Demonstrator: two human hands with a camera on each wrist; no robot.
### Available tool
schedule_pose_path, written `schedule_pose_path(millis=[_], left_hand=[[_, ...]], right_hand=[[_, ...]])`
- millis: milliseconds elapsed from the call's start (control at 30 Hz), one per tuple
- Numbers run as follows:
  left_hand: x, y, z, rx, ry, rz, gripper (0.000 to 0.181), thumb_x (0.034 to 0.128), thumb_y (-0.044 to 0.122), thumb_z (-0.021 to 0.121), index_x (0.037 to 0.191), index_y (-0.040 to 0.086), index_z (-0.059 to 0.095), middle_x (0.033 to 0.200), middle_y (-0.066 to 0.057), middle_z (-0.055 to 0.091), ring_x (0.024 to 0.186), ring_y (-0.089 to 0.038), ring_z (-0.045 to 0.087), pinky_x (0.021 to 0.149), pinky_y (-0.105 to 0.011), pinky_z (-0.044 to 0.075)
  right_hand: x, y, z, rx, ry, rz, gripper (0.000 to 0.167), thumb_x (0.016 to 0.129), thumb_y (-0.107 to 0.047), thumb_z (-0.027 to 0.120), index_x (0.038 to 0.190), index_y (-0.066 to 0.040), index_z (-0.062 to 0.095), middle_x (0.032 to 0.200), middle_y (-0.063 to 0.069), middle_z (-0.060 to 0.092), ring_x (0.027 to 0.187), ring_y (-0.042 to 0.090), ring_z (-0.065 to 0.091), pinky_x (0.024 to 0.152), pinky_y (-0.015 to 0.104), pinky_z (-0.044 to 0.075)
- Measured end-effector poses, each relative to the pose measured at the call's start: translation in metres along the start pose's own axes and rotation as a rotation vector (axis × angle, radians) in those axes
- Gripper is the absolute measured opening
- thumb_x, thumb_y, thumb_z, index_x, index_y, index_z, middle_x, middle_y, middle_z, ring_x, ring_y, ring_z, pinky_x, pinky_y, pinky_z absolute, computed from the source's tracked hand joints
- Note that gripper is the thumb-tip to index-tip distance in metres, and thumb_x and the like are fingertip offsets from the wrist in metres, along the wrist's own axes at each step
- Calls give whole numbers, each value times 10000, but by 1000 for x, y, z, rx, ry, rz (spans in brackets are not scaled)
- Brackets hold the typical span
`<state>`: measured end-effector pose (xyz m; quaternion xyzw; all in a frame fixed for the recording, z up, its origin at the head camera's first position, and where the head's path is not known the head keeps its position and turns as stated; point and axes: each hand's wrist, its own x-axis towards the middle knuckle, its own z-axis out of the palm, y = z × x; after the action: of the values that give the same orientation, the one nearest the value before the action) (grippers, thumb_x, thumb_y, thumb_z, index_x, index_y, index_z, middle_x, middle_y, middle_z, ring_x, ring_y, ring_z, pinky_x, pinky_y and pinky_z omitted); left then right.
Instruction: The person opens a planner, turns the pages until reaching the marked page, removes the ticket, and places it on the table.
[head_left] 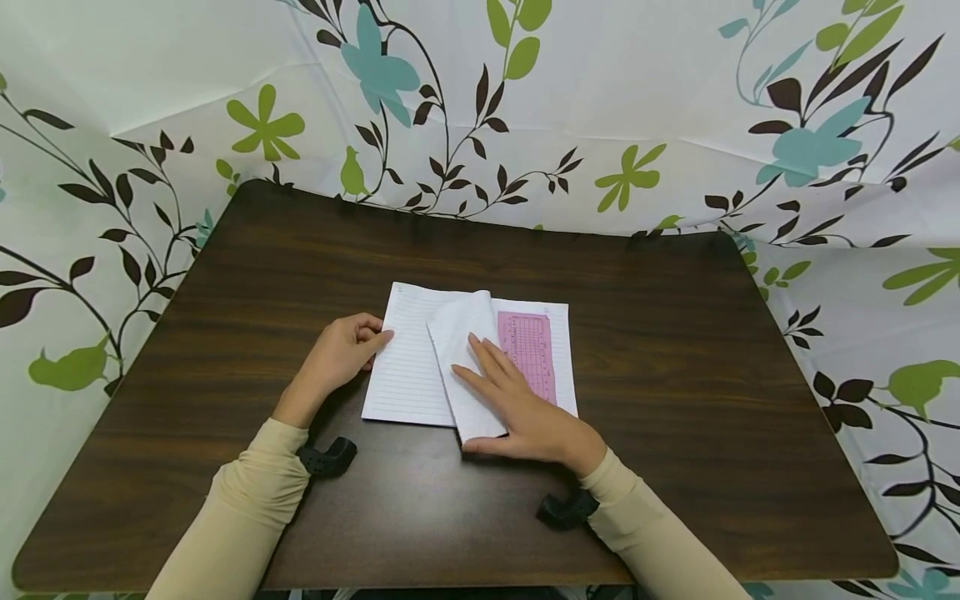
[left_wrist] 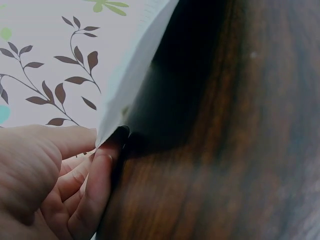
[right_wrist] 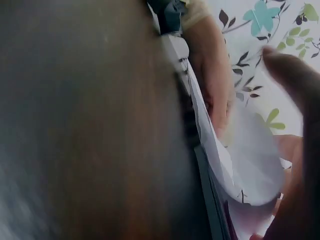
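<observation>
An open notebook (head_left: 408, 367) with lined pages lies on the table. At its left edge my left hand (head_left: 341, 354) pinches the paper between thumb and fingers; the left wrist view shows the page edge (left_wrist: 122, 95) lifted off the wood there. Across the notebook's middle lies a white leaf (head_left: 461, 350), turned or folded over at a slant. My right hand (head_left: 517, 408) rests on this leaf with its fingers spread. The right wrist view has the leaf (right_wrist: 255, 170) bulging in a curve. A pink printed grid sheet (head_left: 527, 342) shows on the right page, partly covered by the hand.
A dark wood-grain table (head_left: 675, 350) surrounds the notebook. Black wrist mounts (head_left: 330, 458) sit under both forearms. Behind the table hangs a white curtain (head_left: 570, 100) printed with leaves, flowers and birds.
</observation>
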<state>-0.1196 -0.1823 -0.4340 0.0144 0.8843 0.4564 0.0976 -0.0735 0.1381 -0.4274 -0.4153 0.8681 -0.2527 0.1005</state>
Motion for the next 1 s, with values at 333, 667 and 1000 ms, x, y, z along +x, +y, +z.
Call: schedule_pose_path(millis=[333,667,1000], left_hand=[[0,1,-1,-7,-5,-15,361,1096,295,540,1244,-8,671,815,-78,683,695,-171,624,645,-273,554],[-1,1,-3,-1,-3,7,461,1129,375,431,1229,-8,667,715,-66,634,689,-167,647,648,-275,567],[-1,2,-2,-1,-3,-8,422,1075,374,581,1238,-4,673,830,-84,707,693,-158,624,641,-269,543]], right_hand=[[3,-2,10,-109,29,-70,851,988,-343,725,1664,-169,239,1768,126,-45,1642,337,11,1298,535,198],[6,-1,14,-76,29,-90,749,1028,-298,678,1638,-85,300,1744,126,197,1631,267,167,1280,456,275],[6,0,15,-98,-32,-38,687,1049,-391,624,1629,-142,351,1735,22,257,1624,215,204,1288,453,268]])
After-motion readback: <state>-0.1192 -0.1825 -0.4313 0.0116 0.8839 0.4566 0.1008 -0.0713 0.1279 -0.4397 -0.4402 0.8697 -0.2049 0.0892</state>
